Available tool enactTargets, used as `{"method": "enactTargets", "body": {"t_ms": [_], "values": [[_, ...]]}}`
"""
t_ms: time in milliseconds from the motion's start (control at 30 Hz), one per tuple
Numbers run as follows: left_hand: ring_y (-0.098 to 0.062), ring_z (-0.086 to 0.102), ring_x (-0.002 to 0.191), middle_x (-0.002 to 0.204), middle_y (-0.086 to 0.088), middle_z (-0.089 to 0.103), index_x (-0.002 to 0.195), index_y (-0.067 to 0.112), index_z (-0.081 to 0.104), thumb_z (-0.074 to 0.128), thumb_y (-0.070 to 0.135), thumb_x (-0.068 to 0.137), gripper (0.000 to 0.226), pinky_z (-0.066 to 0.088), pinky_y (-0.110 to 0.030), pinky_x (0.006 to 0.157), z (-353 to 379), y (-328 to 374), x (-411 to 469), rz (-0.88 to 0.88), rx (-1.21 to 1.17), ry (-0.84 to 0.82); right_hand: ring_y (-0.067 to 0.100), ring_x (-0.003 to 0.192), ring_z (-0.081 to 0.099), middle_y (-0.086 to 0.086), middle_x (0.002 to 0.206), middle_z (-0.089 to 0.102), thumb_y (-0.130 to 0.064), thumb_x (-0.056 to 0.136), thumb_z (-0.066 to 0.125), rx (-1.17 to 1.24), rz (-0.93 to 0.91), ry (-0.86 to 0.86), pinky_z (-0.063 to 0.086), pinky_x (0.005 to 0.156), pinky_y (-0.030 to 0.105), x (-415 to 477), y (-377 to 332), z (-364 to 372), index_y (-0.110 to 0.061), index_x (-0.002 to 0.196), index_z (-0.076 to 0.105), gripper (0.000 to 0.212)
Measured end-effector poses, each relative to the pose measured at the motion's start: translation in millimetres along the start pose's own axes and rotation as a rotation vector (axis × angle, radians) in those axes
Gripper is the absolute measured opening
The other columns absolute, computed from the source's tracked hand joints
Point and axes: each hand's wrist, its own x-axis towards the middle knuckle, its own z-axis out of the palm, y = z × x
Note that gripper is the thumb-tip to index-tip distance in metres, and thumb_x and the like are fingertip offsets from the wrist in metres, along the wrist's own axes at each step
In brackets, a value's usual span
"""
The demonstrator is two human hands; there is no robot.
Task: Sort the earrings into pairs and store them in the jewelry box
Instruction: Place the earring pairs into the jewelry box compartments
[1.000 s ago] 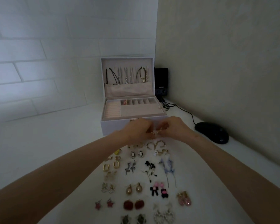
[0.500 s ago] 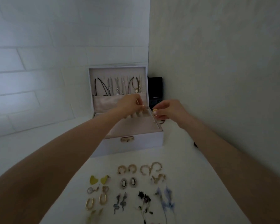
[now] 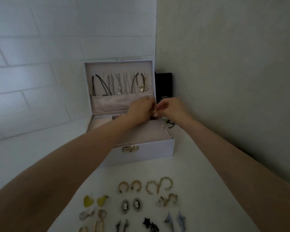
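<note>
The white jewelry box point(image 3: 141, 154) stands open at the back of the table, necklaces hanging in its lid. Both my hands hover over its back right compartments. My right hand point(image 3: 170, 108) pinches a small gold earring point(image 3: 155, 112) between its fingertips. My left hand point(image 3: 140, 109) has curled fingers meeting it at the same spot; what it holds is hidden. Several earring pairs lie in rows on the table near me: gold hoops point(image 3: 130, 186), yellow hearts point(image 3: 95, 200), oval cameos point(image 3: 131, 204).
A black speaker point(image 3: 164, 84) stands in the corner right of the box, with a cable by the wall. Walls close off the back and right. More earrings lie along the bottom edge, some cut off.
My hands rose from the table in front of the box and moved back over its rear right compartments, carrying the small gold earring. The view tilted upward, so lower earring rows left the frame.
</note>
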Motion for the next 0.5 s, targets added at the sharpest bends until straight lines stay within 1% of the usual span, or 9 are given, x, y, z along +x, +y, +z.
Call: {"method": "enactTargets", "body": {"t_ms": [67,100,133,233,300,367,433,500], "values": [[-0.027,0.055,0.102,0.111,-0.01,0.06,0.103,0.01,0.055,0.057,0.027,0.086,0.024,0.037,-0.031,0.072,-1.6,-1.7,-0.5,-0.015,-0.026,-0.017,0.0,0.063,0.055,-0.004,0.071,0.063,-0.002,0.063,0.081,-0.077,-0.031,-0.026,0.039,0.057,0.004,1.4,-1.0,1.3,-0.01,0.082,0.07,0.023],[-0.027,0.056,0.103,0.111,-0.01,0.062,0.104,0.01,0.056,0.058,0.026,0.086,0.024,0.038,-0.031,0.074,-3.2,-3.4,-0.8,-0.035,-0.034,-0.028,-0.001,0.062,0.054,-0.002,0.073,0.064,-0.002,0.063,0.081,-0.104,-0.041,-0.034,0.037,0.055,0.003,2.1,-1.0,1.7,-0.008,0.083,0.071,0.024],[-0.027,0.057,0.103,0.11,-0.01,0.063,0.103,0.01,0.058,0.059,0.026,0.085,0.024,0.04,-0.032,0.075,-4.7,-5.7,-1.2,-0.057,-0.044,-0.032,0.001,0.063,0.055,-0.001,0.075,0.065,-0.002,0.063,0.081,-0.121,-0.048,-0.042,0.038,0.056,0.005,2.5,-0.9,1.8,-0.007,0.084,0.072,0.024],[-0.026,0.059,0.1,0.104,-0.01,0.066,0.1,0.011,0.061,0.063,0.029,0.084,0.024,0.04,-0.03,0.073,-7.2,-12.6,-2.2,-0.104,-0.094,-0.031,0.009,0.073,0.059,0.001,0.078,0.067,-0.003,0.063,0.081,-0.167,-0.059,-0.069,0.044,0.07,0.019,4.1,-1.9,2.0,-0.009,0.084,0.073,0.023],[-0.027,0.059,0.1,0.104,-0.011,0.066,0.098,0.011,0.062,0.062,0.028,0.085,0.022,0.04,-0.03,0.073,-7.2,-15.2,-3.2,-0.132,-0.113,-0.029,0.01,0.079,0.062,0.0,0.081,0.069,-0.007,0.066,0.08,-0.249,-0.07,-0.095,0.047,0.078,0.023,5.6,-3.5,2.8,-0.012,0.085,0.074,0.021],[-0.028,0.059,0.101,0.106,-0.012,0.066,0.098,0.01,0.063,0.06,0.028,0.087,0.021,0.044,-0.033,0.078,-7.4,-18.2,-4.0,-0.157,-0.134,0.014,0.015,0.088,0.064,0.002,0.088,0.071,-0.011,0.071,0.078,-0.334,-0.084,-0.122,0.049,0.086,0.028,7.5,-4.7,4.4,-0.014,0.087,0.075,0.017],[-0.028,0.058,0.103,0.108,-0.011,0.065,0.1,0.009,0.063,0.057,0.026,0.089,0.021,0.044,-0.035,0.08,-9.4,-20.3,-5.7,-0.178,-0.139,0.07,0.019,0.095,0.064,0.005,0.096,0.072,-0.013,0.075,0.075,-0.385,-0.089,-0.138,0.05,0.091,0.034,9.6,-4.6,6.6,-0.015,0.09,0.075,0.016],[-0.028,0.058,0.102,0.108,-0.01,0.065,0.1,0.009,0.062,0.056,0.025,0.09,0.02,0.044,-0.035,0.08,-11.8,-21.6,-8.1,-0.195,-0.134,0.113,0.021,0.101,0.061,0.006,0.1,0.071,-0.015,0.075,0.074,-0.436,-0.103,-0.127,0.049,0.091,0.035,11.7,-3.3,9.1,-0.016,0.091,0.075,0.016]]}}
